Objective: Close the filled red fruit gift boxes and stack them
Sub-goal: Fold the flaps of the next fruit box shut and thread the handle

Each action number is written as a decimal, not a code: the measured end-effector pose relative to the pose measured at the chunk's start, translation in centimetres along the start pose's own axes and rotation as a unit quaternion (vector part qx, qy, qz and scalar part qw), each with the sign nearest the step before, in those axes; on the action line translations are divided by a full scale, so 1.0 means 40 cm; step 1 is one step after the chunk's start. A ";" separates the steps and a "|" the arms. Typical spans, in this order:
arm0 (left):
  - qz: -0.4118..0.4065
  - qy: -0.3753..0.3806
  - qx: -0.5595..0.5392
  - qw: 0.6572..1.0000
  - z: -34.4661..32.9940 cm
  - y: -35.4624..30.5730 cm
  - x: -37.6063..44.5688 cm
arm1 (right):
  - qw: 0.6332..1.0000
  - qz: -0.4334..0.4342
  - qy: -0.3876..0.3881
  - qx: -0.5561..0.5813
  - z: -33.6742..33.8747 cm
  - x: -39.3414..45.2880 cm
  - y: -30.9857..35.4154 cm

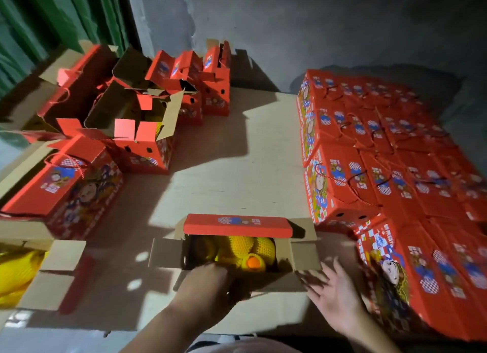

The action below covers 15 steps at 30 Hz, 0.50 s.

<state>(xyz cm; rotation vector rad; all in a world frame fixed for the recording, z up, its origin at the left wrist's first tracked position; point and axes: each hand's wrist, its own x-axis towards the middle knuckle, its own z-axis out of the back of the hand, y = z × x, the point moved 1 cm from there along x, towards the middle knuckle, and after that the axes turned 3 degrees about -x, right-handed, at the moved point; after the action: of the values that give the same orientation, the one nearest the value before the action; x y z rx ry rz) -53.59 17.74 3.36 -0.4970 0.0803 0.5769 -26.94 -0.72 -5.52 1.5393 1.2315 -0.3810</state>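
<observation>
An open red fruit gift box (237, 227) stands in front of me, its far flap raised and its brown side flaps spread. Inside lie fruits in yellow foam nets (250, 247), one showing orange. My left hand (203, 281) rests on the near flap at the box's front left, fingers bent over the edge into the opening. My right hand (334, 297) has its fingers spread flat at the near right flap (305, 257). A large stack of closed red boxes (382, 155) fills the right side.
Several open red boxes (147, 131) crowd the far left on the cardboard-covered floor (224, 168). A closed red box (60, 189) lies at the left, and an open box with yellow nets (26, 271) sits at the near left. A grey wall and a green curtain stand behind.
</observation>
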 end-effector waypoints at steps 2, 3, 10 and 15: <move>0.016 0.049 -0.110 0.993 0.021 0.014 0.010 | 1.000 0.014 0.001 -0.017 -0.011 -0.009 0.011; 0.032 0.064 -0.162 0.984 0.032 0.029 0.023 | 0.999 0.022 -0.003 -0.026 -0.018 -0.013 0.016; 0.064 0.003 -0.139 0.988 0.040 0.187 0.120 | 0.962 0.075 -0.006 -0.263 -0.107 -0.034 0.009; 0.127 -0.103 -0.059 0.985 0.049 0.242 0.159 | 0.918 0.159 -0.033 -0.362 -0.173 -0.026 0.012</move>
<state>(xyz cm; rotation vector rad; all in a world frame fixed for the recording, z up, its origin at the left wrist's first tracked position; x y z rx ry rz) -53.60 28.87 -0.39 -0.5424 -0.0894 0.8830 -29.37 4.76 -1.90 1.0327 0.8951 0.2275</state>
